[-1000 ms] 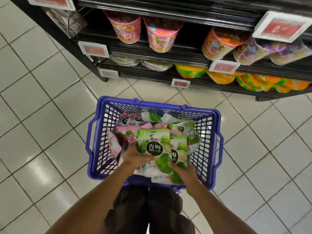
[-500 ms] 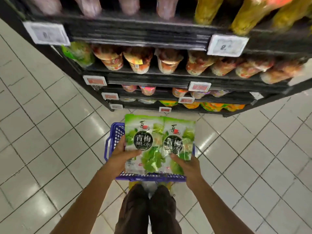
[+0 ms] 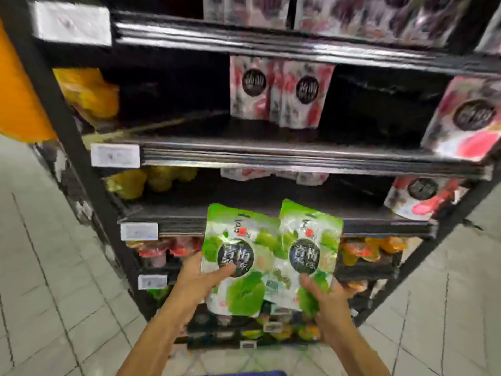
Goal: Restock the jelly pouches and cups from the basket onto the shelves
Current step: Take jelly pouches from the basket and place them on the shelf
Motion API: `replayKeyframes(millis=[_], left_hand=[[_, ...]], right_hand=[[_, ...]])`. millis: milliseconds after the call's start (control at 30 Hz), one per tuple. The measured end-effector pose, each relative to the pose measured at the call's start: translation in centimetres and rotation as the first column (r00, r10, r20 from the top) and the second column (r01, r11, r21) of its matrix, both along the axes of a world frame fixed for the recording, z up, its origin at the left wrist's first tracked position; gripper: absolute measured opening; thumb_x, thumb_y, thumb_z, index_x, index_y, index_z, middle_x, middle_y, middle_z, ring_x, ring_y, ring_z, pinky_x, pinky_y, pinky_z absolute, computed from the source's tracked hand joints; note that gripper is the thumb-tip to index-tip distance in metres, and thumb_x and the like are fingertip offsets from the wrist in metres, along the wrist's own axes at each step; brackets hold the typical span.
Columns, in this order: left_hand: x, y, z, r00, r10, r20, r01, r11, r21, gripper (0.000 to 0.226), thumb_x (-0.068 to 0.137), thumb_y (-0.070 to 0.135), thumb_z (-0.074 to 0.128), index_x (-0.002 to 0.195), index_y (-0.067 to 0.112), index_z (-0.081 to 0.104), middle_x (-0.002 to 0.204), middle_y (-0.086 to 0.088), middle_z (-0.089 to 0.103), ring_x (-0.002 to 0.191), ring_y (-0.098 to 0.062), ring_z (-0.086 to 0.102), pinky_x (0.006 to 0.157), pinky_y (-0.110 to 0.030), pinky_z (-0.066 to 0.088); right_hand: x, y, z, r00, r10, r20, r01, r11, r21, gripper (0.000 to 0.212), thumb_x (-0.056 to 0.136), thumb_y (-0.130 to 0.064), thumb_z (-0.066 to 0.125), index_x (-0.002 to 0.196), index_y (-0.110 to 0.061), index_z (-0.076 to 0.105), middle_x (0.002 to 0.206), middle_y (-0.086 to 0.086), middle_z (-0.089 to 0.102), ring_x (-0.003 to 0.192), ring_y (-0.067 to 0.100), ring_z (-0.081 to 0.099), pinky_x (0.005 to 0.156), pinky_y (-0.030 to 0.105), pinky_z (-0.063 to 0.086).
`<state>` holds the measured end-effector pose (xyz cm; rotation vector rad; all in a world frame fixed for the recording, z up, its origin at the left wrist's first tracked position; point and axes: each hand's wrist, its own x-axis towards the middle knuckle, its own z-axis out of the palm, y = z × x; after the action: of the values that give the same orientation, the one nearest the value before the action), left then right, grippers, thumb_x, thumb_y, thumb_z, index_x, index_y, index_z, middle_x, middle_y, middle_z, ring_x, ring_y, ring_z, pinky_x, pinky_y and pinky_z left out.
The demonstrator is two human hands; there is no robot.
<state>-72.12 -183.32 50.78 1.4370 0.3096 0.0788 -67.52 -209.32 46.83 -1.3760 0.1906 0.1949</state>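
I hold two green jelly pouches side by side in front of the black shelf unit. My left hand (image 3: 202,278) grips the left green pouch (image 3: 238,256), thumb across its front. My right hand (image 3: 325,297) grips the right green pouch (image 3: 309,253) from below. Both pouches are upright, level with the third shelf edge (image 3: 379,226). Pink jelly pouches (image 3: 279,93) stand on the shelf above, with dark bare space on either side of them. Only a blue sliver of the basket rim (image 3: 244,373) shows at the bottom edge.
More pink pouches (image 3: 466,118) stand at the right end of the shelves. Yellow bags (image 3: 89,90) lie at the left. Jelly cups (image 3: 162,248) fill the lower shelves. White price tags (image 3: 115,155) hang on the shelf edges. Tiled floor (image 3: 54,267) lies to both sides.
Both hands have lifted the two green pouches out of the basket and up to shelf height. My view has swung upward from the basket to the upper shelves.
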Motion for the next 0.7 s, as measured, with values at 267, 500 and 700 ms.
replayKeyframes(millis=[267, 500, 700], left_hand=[[0.7, 3.0, 14.4, 0.96, -0.03, 0.277, 0.022, 0.999, 0.034, 0.04, 0.062, 0.027, 0.083, 0.099, 0.015, 0.072, 0.098, -0.009, 0.077, 0.087, -0.028, 0.075, 0.062, -0.031, 0.059], [1.0, 2.0, 23.1, 0.895, -0.079, 0.438, 0.065, 0.997, 0.047, 0.041, 0.062, 0.033, 0.081, 0.1, 0.021, 0.071, 0.098, -0.008, 0.077, 0.086, -0.029, 0.075, 0.067, -0.047, 0.061], [3.5, -0.7, 29.7, 0.822, -0.128, 0.555, 0.116, 0.992, 0.057, 0.038, 0.072, 0.031, 0.074, 0.107, 0.017, 0.068, 0.101, -0.01, 0.076, 0.089, -0.031, 0.074, 0.068, -0.045, 0.06]], right_hand=[[0.8, 0.5, 17.0, 0.931, -0.027, 0.364, -0.005, 0.996, 0.086, 0.046, 0.056, -0.027, 0.086, 0.099, -0.016, 0.073, 0.103, 0.013, 0.075, 0.092, 0.031, 0.073, 0.065, 0.033, 0.059], [-0.5, -0.7, 24.6, 0.834, -0.105, 0.542, 0.064, 0.993, 0.094, 0.046, 0.056, -0.025, 0.086, 0.099, -0.016, 0.072, 0.1, 0.015, 0.075, 0.09, 0.033, 0.073, 0.07, 0.04, 0.061], [0.8, -3.3, 29.8, 0.756, -0.156, 0.635, 0.103, 0.987, 0.119, 0.046, 0.055, -0.027, 0.089, 0.098, -0.019, 0.073, 0.098, 0.013, 0.076, 0.089, 0.032, 0.073, 0.066, 0.037, 0.06]])
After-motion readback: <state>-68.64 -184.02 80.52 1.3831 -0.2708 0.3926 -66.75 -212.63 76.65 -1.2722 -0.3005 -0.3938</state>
